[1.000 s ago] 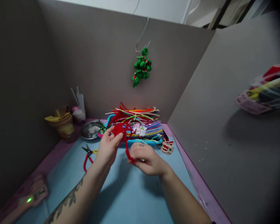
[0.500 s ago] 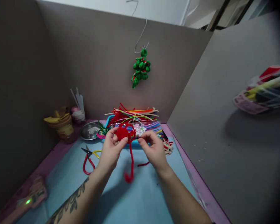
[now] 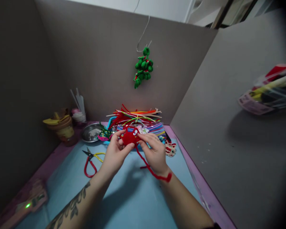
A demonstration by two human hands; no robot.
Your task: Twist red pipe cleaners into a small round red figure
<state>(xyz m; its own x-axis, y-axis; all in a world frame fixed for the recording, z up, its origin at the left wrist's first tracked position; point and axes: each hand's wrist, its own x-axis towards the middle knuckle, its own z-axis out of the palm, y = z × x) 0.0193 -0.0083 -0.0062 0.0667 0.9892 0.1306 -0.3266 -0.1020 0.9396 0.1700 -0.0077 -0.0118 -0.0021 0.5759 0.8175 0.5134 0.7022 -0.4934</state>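
A red pipe-cleaner piece (image 3: 129, 137), a flat rounded shape with loops at its upper edge, is held up over the table. My left hand (image 3: 114, 150) is closed on its left side, thumb in front and fingers behind. On its right edge, my right hand (image 3: 154, 151) pinches a red strand between thumb and fingers; the exact grip is partly hidden. A long red tail (image 3: 145, 162) hangs from the piece and runs rightward across my right wrist, ending in a thicker curl. Beneath it, a short red pipe cleaner (image 3: 143, 167) lies on the blue mat (image 3: 138, 197).
Red-and-yellow-handled scissors (image 3: 90, 165) lie left of my hands, near a metal dish (image 3: 85, 135). Behind are piled pipe cleaners (image 3: 135, 117) and a red-and-cream figure (image 3: 170, 149). A glue gun (image 3: 34, 202) lies front left. A green ornament (image 3: 143, 66) hangs ahead.
My right hand has moved slightly left, closer against the red piece. The hanging tail has swung from straight down to the right, over my right wrist.
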